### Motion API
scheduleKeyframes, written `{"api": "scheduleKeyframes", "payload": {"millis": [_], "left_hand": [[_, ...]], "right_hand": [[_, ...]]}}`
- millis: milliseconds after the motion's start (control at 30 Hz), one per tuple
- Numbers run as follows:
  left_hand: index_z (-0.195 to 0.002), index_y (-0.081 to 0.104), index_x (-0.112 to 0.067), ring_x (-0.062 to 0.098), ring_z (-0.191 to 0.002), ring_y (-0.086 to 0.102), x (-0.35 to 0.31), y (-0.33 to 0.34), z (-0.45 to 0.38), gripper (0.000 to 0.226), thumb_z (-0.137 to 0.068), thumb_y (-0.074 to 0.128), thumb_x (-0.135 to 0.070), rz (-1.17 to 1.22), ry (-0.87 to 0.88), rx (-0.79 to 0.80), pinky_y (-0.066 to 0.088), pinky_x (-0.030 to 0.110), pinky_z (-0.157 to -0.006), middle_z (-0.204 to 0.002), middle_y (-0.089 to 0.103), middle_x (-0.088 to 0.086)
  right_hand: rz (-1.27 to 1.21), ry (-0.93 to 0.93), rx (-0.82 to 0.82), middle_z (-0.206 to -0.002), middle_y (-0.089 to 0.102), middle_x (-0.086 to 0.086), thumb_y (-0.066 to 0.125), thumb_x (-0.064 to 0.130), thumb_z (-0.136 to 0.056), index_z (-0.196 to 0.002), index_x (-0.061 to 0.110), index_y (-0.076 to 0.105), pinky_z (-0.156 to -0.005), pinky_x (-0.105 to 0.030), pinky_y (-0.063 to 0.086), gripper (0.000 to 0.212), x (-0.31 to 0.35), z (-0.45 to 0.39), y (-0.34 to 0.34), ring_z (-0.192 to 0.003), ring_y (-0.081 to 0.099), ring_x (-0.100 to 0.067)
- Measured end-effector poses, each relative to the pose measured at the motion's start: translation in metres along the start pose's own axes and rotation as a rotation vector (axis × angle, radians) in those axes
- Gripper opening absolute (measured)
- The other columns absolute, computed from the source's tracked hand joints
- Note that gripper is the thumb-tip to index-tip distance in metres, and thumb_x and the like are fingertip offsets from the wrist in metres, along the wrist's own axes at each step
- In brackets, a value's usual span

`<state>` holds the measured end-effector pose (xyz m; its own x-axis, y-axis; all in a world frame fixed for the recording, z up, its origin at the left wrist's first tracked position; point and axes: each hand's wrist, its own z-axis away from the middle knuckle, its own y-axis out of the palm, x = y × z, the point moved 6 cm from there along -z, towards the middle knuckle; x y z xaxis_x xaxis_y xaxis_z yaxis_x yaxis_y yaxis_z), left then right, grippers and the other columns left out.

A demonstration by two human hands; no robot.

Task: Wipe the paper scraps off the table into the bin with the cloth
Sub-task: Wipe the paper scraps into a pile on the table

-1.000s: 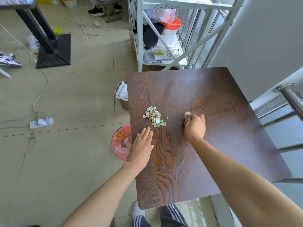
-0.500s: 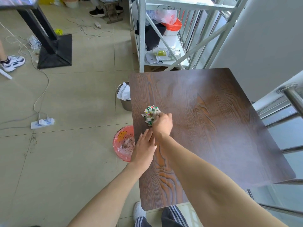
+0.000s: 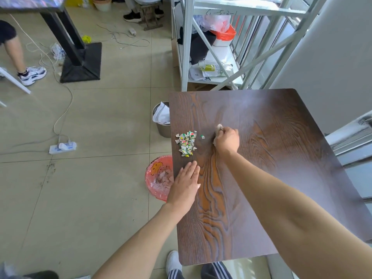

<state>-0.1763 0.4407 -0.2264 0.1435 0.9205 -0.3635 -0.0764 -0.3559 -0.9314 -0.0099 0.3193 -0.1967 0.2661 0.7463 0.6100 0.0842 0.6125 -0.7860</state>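
Observation:
A heap of coloured paper scraps [image 3: 186, 143] lies near the left edge of the dark wooden table [image 3: 271, 158]. One stray scrap [image 3: 202, 136] sits just right of the heap. My right hand [image 3: 227, 140] grips a pale cloth [image 3: 219, 127], a hand's width right of the scraps, with only a tip of the cloth showing above the fist. My left hand [image 3: 185, 184] rests flat on the table's left edge, below the heap. On the floor beside that edge stands a pink bin [image 3: 156, 178] with scraps inside.
A grey metal bin [image 3: 161, 121] holding white paper stands on the floor by the table's far left corner. A white shelf rack [image 3: 211, 47] rises behind the table. A power strip [image 3: 62, 147] and cables lie on the floor at left, near another person's leg [image 3: 18, 55].
My right hand with the cloth swept left into the scraps, pushing the heap nearer the left edge, then drew back to the right. My left hand stayed flat at the edge.

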Motion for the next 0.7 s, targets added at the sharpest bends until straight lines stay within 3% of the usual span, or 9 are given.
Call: {"api": "scheduleKeyframes", "payload": {"millis": [100, 267, 333, 433, 567, 700], "left_hand": [[-0.148, 0.016, -0.004, 0.026, -0.148, 0.007, 0.001, 0.004, -0.001, 0.056, -0.1, 0.039, -0.019, 0.015, -0.02, 0.004, 0.005, 0.038, -0.12, -0.159, 0.009, 0.012], [-0.138, 0.042, -0.001, 0.03, -0.136, 0.041, 0.003, 0.009, -0.003, 0.058, -0.087, 0.062, -0.02, -0.043, -0.03, 0.037, 0.032, 0.044, -0.112, -0.148, 0.04, 0.015], [-0.134, 0.048, -0.001, 0.029, -0.132, 0.046, 0.003, 0.008, -0.003, 0.058, -0.083, 0.068, -0.021, -0.053, -0.026, 0.035, 0.035, 0.043, -0.109, -0.144, 0.046, 0.015], [-0.135, 0.046, -0.001, 0.029, -0.134, 0.044, 0.003, 0.007, -0.003, 0.059, -0.084, 0.066, -0.021, -0.047, -0.021, 0.023, 0.031, 0.042, -0.11, -0.145, 0.045, 0.015], [-0.136, 0.045, -0.002, 0.028, -0.136, 0.041, 0.004, 0.005, -0.002, 0.059, -0.085, 0.066, -0.021, -0.075, -0.01, 0.007, 0.026, 0.041, -0.111, -0.147, 0.042, 0.014], [-0.144, 0.03, -0.001, 0.028, -0.144, 0.023, 0.003, 0.003, -0.002, 0.058, -0.094, 0.052, -0.02, -0.062, 0.028, -0.038, 0.008, 0.04, -0.115, -0.156, 0.024, 0.014]], "right_hand": [[0.015, -0.01, 0.06, -0.114, 0.055, -0.023, 0.043, 0.015, -0.094, -0.103, 0.002, 0.067, -0.083, -0.037, 0.046, 0.029, 0.011, -0.008, 0.018, -0.099, 0.058, -0.041], [0.01, -0.16, 0.133, -0.107, 0.057, -0.021, 0.043, 0.014, -0.094, -0.099, 0.003, 0.069, -0.071, -0.032, 0.041, 0.029, 0.046, 0.004, 0.05, -0.096, 0.058, -0.037], [0.027, -0.219, 0.174, -0.101, 0.057, -0.02, 0.043, 0.011, -0.092, -0.094, 0.002, 0.069, -0.066, -0.031, 0.034, 0.027, 0.056, 0.005, 0.06, -0.094, 0.057, -0.038], [0.1, -0.378, 0.256, -0.096, 0.056, -0.019, 0.042, 0.008, -0.091, -0.089, 0.002, 0.067, -0.064, -0.03, 0.03, 0.026, 0.07, 0.008, 0.072, -0.094, 0.054, -0.039], [0.167, -0.626, 0.394, -0.108, 0.06, -0.017, 0.042, 0.009, -0.094, -0.104, 0.005, 0.067, -0.078, -0.036, 0.04, 0.027, 0.081, 0.014, 0.078, -0.1, 0.052, -0.039], [0.042, -0.531, 0.238, -0.1, 0.06, -0.018, 0.045, 0.012, -0.094, -0.097, 0.002, 0.065, -0.071, -0.034, 0.036, 0.023, 0.069, 0.007, 0.048, -0.096, 0.054, -0.037]]}}
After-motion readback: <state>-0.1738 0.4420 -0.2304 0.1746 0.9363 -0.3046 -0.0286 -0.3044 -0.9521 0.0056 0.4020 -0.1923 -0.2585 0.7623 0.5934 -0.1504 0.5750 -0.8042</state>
